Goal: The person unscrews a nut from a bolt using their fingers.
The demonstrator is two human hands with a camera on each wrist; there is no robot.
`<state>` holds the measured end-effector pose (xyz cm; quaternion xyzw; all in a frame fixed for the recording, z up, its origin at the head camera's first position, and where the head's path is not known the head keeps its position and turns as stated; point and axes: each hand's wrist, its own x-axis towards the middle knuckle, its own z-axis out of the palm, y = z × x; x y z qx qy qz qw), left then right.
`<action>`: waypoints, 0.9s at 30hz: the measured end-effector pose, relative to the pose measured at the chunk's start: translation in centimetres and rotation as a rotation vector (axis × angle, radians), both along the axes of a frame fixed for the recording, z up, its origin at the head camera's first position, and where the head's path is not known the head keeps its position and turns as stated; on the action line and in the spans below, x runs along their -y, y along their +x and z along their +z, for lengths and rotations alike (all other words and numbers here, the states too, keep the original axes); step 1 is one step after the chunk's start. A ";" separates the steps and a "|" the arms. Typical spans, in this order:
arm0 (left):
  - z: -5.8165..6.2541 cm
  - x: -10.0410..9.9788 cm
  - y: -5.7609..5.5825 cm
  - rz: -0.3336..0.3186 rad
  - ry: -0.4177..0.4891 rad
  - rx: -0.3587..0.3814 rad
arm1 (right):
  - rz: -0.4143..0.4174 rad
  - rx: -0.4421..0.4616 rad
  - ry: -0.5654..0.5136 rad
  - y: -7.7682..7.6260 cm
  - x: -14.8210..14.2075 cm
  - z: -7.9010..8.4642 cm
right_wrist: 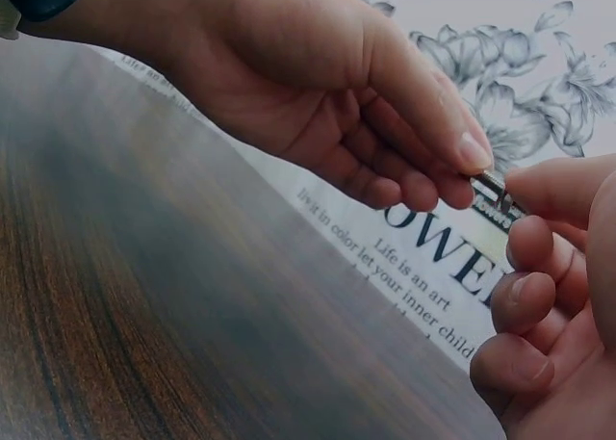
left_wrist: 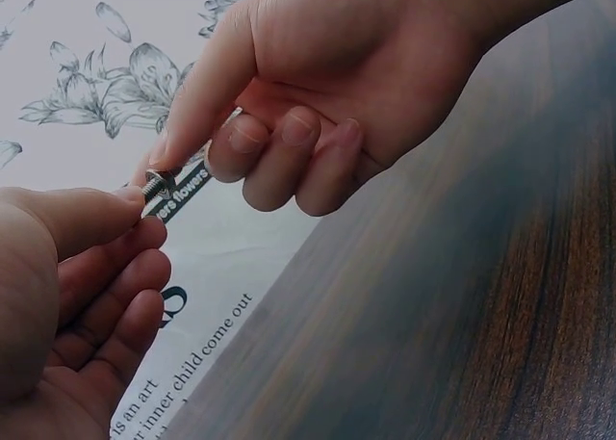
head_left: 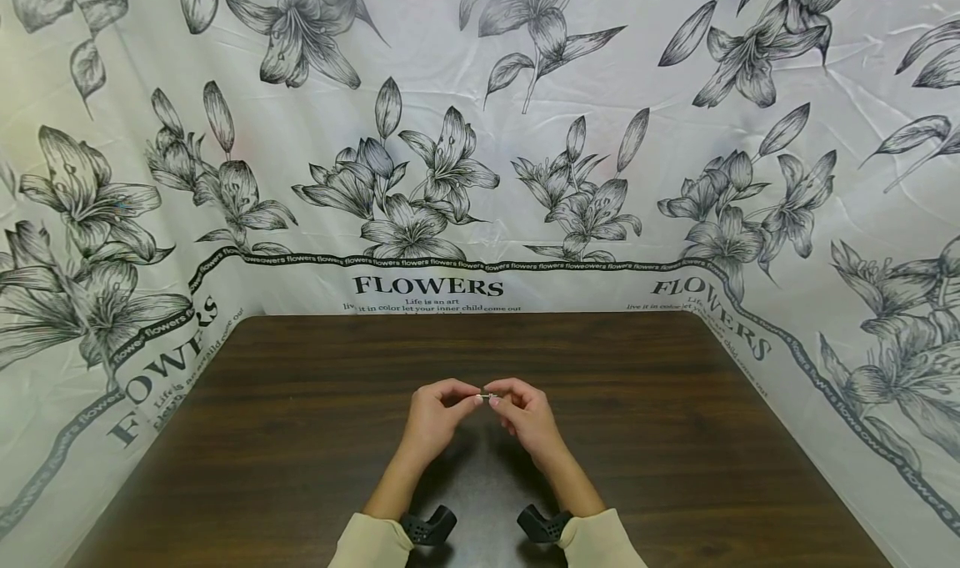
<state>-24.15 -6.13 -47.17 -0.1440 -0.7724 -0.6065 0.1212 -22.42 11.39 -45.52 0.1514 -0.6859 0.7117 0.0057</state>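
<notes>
A small silvery bolt spans the gap between both hands, held up above the table. My left hand pinches one end between thumb and forefinger. From the other side, my right hand pinches the opposite end the same way. Threads show on the bolt in the left wrist view, beside a wider ring-like part near the right fingertips. In the right wrist view the shaft emerges from under the left thumb. The fingertips hide both ends. The right hand's other fingers are curled in.
The dark wood-grain table spreads beneath the hands. White cloth printed with flowers and lettering hangs behind and along both sides of it. A black wrist device is on the left wrist, another wrist device on the right, below cream sleeves.
</notes>
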 end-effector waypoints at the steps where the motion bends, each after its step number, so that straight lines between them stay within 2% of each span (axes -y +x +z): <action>1: 0.0 0.0 0.0 -0.002 0.002 0.001 | -0.002 -0.007 -0.003 0.0 0.0 0.0; 15: 0.2 0.0 0.0 -0.005 0.002 0.002 | 0.005 -0.010 -0.028 0.1 -0.2 0.0; 27: 0.3 -0.1 0.1 -0.012 -0.005 -0.024 | 0.017 0.062 0.010 -0.1 -0.2 -0.5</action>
